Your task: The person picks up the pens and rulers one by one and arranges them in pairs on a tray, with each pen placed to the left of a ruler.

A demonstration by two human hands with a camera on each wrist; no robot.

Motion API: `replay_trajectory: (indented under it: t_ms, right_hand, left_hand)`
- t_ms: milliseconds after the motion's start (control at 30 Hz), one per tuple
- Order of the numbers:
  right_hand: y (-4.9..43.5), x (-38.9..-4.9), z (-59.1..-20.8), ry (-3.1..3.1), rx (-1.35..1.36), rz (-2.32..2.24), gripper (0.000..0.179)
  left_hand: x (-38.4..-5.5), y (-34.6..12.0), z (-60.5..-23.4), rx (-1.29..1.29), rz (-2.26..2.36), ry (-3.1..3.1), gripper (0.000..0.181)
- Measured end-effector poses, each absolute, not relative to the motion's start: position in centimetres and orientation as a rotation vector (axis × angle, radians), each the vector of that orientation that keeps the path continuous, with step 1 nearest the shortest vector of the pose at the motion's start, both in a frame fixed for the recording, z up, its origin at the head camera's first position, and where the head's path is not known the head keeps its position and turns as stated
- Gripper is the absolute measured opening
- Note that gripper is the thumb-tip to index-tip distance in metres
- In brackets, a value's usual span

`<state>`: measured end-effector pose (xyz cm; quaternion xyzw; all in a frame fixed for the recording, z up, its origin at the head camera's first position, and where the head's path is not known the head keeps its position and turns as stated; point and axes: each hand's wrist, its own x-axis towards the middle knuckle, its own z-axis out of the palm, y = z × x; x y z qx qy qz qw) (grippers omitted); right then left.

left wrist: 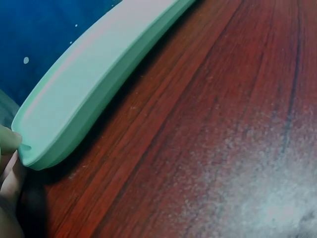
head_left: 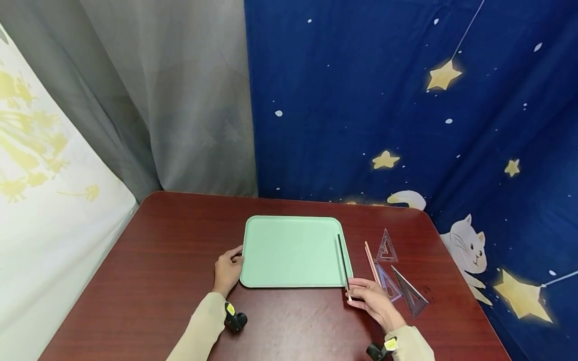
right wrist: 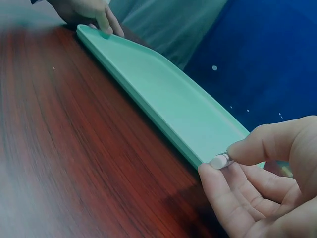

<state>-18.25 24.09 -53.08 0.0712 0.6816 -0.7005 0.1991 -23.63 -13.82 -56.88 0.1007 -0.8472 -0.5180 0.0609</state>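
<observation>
A light green rectangular tray (head_left: 293, 250) lies on the table. My left hand (head_left: 227, 273) grips its near left edge, the thumb (left wrist: 9, 141) over the rim and fingers below, as the left wrist view shows. At the tray's near right corner my right hand (head_left: 372, 302) pinches a black pencil (head_left: 343, 258) between thumb and fingers, close to its white eraser end (right wrist: 219, 161). The pencil's far part stretches over the right side of the tray, roughly along that edge. In the right wrist view most of the pencil's length is hidden behind the fingers.
Right of the tray lie pink pencils (head_left: 371, 260) and several clear triangular set squares, one farther back (head_left: 383, 251), one beside the pencils (head_left: 387, 287) and one with a pale stick along it (head_left: 412, 296). Curtains (head_left: 316, 125) hang behind the dark red wooden table (head_left: 180, 240).
</observation>
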Motion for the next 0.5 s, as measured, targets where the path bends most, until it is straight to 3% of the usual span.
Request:
replay_trajectory:
  t_ms: [500]
  right_hand:
    - [20.9,-19.1,-52.6,1.828,0.153,-1.979,0.056]
  left_hand:
    - [-23.5,-13.9,-56.9,0.285,-1.545,-2.555,0.034]
